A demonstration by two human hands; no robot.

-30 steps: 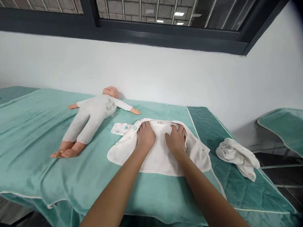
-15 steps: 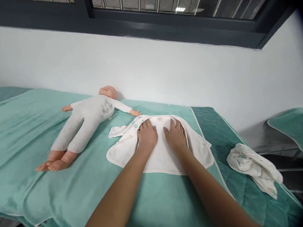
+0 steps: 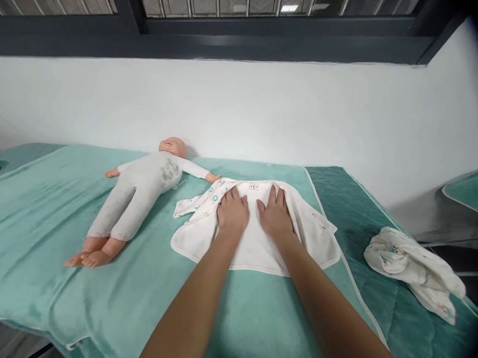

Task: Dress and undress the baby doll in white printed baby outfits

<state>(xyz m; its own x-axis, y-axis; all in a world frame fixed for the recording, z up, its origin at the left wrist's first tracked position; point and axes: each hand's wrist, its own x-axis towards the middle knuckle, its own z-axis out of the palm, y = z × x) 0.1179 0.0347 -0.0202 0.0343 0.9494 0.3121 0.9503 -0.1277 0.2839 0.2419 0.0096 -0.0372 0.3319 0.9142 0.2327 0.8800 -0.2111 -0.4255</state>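
A white baby shirt lies spread open on the green bedding, its inside facing up and a small label at the neck. My left hand rests flat on its left part, fingers stretched toward the collar. Flat on the right part lies my right hand, fingers apart, beside the folded-back front edge. The left sleeve shows a printed pattern of small coloured figures. To the left, a baby doll in a white suit lies on its back, one of its hands close to the shirt's collar.
A crumpled white printed garment lies on the darker green quilted cover at the right. Behind the bed stand a white wall and a dark window frame. Another green-covered surface is at the far right.
The camera view has shifted slightly. Both hands remain on the shirt in nearly the same spots; doll and garments have not visibly moved on the bed.
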